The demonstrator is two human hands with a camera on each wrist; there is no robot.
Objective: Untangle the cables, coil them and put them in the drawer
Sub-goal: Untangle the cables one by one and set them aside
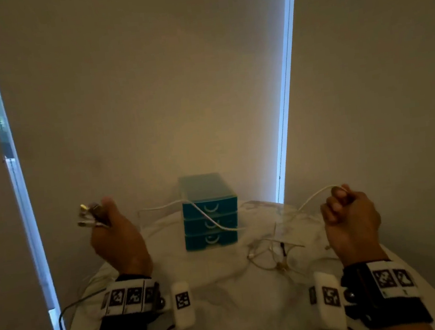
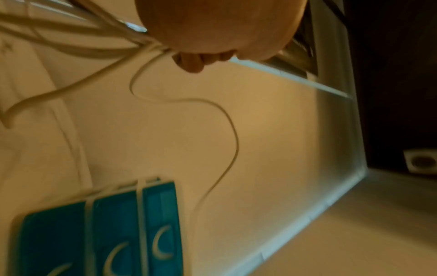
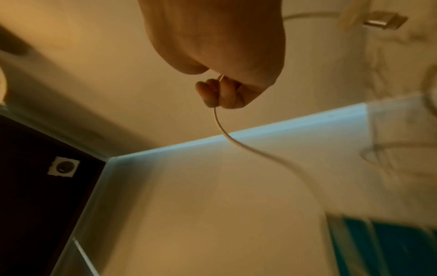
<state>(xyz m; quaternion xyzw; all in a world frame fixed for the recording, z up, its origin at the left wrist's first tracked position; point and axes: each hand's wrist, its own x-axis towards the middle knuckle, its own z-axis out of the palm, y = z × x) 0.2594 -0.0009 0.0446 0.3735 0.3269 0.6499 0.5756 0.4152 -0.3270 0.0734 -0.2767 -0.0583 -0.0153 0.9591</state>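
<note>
My left hand (image 1: 109, 228) is raised at the left and grips a bunch of white cables; their metal plugs (image 1: 86, 215) stick out past the fingers. In the left wrist view the cable bunch (image 2: 78, 43) fans out from the fist. My right hand (image 1: 349, 209) is raised at the right, fist closed round one white cable (image 1: 312, 198), (image 3: 238, 143). A white cable strand (image 1: 205, 215) crosses the front of the teal three-drawer box (image 1: 209, 209), all drawers closed. A loose tangle of thin cables (image 1: 272, 253) lies on the white marble table (image 1: 226, 299).
The drawer box stands at the table's far edge against a beige blind. Bright window strips (image 1: 284, 97) run down both sides. Thin black wires (image 1: 63, 320) hang off the table's near left. A USB plug (image 3: 383, 21) shows in the right wrist view.
</note>
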